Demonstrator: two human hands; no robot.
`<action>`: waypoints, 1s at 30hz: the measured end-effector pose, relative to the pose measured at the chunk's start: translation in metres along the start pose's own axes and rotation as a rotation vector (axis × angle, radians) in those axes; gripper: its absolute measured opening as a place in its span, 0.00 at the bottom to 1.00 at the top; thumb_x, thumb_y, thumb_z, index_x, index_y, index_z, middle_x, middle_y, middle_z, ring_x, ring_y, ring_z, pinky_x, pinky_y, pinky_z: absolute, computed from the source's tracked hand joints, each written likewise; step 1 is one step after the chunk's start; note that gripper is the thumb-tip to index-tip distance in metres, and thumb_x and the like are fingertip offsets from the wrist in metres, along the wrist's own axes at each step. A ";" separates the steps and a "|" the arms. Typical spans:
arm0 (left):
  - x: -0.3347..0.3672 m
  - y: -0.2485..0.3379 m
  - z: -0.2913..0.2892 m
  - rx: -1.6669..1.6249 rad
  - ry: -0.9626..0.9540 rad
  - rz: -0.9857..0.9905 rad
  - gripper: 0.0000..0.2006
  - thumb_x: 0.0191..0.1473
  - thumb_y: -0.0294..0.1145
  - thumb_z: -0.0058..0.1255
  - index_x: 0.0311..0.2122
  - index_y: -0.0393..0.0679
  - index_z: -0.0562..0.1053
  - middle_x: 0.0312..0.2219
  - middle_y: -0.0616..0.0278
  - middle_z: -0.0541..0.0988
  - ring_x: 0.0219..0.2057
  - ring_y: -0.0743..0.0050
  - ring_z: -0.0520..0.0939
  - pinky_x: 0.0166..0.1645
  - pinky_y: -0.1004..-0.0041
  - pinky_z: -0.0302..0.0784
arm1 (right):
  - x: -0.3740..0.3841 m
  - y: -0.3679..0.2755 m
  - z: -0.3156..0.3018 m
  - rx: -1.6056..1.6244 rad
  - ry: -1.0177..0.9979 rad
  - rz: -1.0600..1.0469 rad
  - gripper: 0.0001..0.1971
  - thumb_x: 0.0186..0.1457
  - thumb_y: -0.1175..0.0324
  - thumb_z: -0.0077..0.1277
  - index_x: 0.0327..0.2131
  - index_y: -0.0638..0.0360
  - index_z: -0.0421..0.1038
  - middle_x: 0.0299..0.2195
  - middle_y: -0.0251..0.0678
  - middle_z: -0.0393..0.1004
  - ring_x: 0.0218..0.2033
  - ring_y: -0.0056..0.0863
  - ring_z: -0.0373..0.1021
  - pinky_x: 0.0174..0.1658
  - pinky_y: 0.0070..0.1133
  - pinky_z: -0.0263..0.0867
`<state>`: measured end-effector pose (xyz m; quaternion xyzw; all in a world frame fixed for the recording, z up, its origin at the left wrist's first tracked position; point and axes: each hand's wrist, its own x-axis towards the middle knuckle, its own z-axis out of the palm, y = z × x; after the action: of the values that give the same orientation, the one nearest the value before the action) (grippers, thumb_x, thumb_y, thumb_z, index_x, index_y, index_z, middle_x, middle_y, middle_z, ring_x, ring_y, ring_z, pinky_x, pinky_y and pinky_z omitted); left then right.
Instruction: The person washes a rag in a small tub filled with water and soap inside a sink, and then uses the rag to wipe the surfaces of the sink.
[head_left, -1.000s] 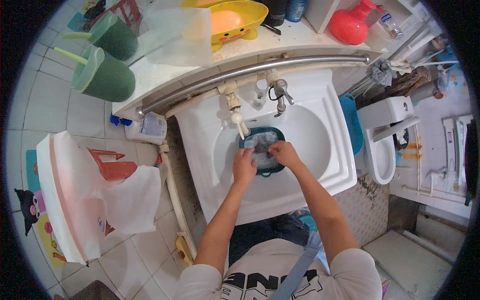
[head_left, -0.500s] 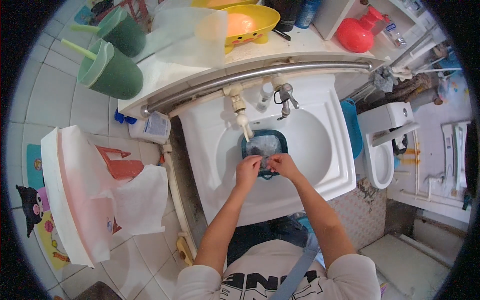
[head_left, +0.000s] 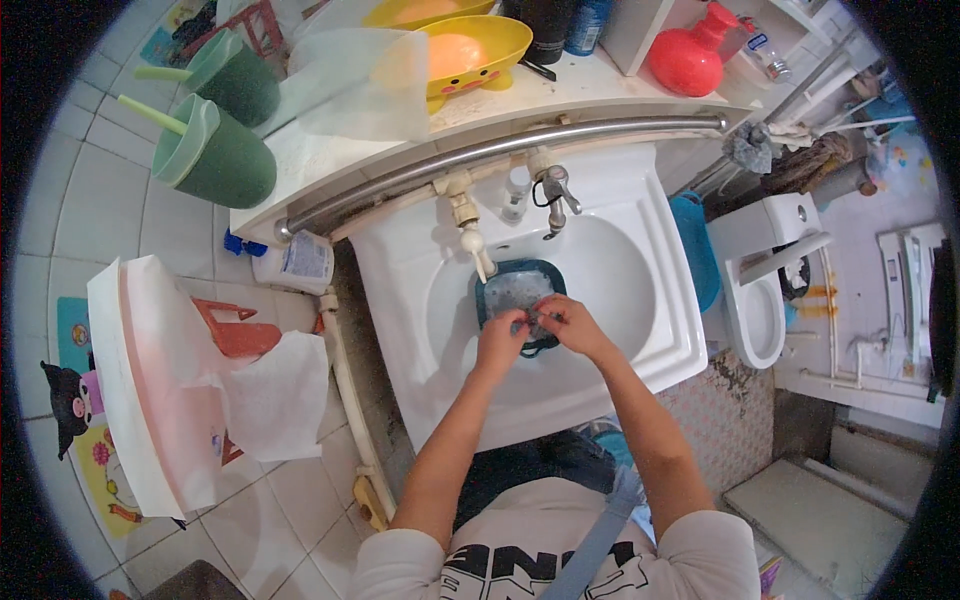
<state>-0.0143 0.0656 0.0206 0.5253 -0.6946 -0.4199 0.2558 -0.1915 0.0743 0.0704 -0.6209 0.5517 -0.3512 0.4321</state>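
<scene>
A dark teal, roughly square basin (head_left: 520, 264) stands in the left part of a white sink (head_left: 625, 285), below the nozzle of a cream-coloured plastic tap (head_left: 474, 243). Greyish, cloudy water (head_left: 518, 288) with paler patches fills it. Over the basin's near side, my left hand (head_left: 504, 338) and my right hand (head_left: 570, 326) work close together, thumbs and fingers pinched. Something small and dark shows between the fingertips, too small to name. The fingers partly cover the basin's near rim.
A chrome tap (head_left: 557, 200) rises at the sink's back. Behind runs a metal rail (head_left: 600, 130) under a shelf holding green cups (head_left: 225, 160), a yellow bowl (head_left: 470, 58) and a red vase-shaped container (head_left: 690, 60). A toilet (head_left: 762, 300) stands to the right.
My hands have shifted slightly at the basin's near side, fingertips still pinched. The pale patch on the water has shrunk and the water looks greyer. The whole view has shifted slightly.
</scene>
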 end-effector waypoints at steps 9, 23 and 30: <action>0.003 0.011 -0.021 0.032 -0.124 0.032 0.09 0.49 0.32 0.52 0.35 0.42 0.75 0.28 0.54 0.78 0.30 0.53 0.78 0.35 0.64 0.72 | -0.011 0.022 -0.011 -0.031 0.055 0.152 0.05 0.47 0.71 0.50 0.26 0.63 0.73 0.27 0.43 0.74 0.28 0.40 0.71 0.34 0.27 0.67; 0.007 0.012 -0.010 -0.150 -0.018 -0.079 0.10 0.55 0.33 0.47 0.36 0.37 0.74 0.22 0.56 0.78 0.24 0.73 0.78 0.31 0.74 0.72 | -0.013 0.020 0.013 0.010 0.161 0.307 0.07 0.47 0.72 0.55 0.30 0.64 0.74 0.25 0.39 0.75 0.26 0.29 0.73 0.30 0.22 0.68; 0.000 0.020 -0.010 -0.131 0.031 -0.204 0.08 0.53 0.30 0.47 0.34 0.38 0.74 0.22 0.56 0.78 0.22 0.66 0.79 0.30 0.72 0.72 | -0.018 0.031 0.023 0.026 0.149 0.335 0.06 0.48 0.71 0.53 0.28 0.64 0.73 0.24 0.42 0.75 0.25 0.33 0.73 0.31 0.24 0.68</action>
<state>-0.0164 0.0647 0.0434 0.5817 -0.6045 -0.4801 0.2563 -0.1850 0.0948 0.0333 -0.4869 0.6735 -0.3265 0.4502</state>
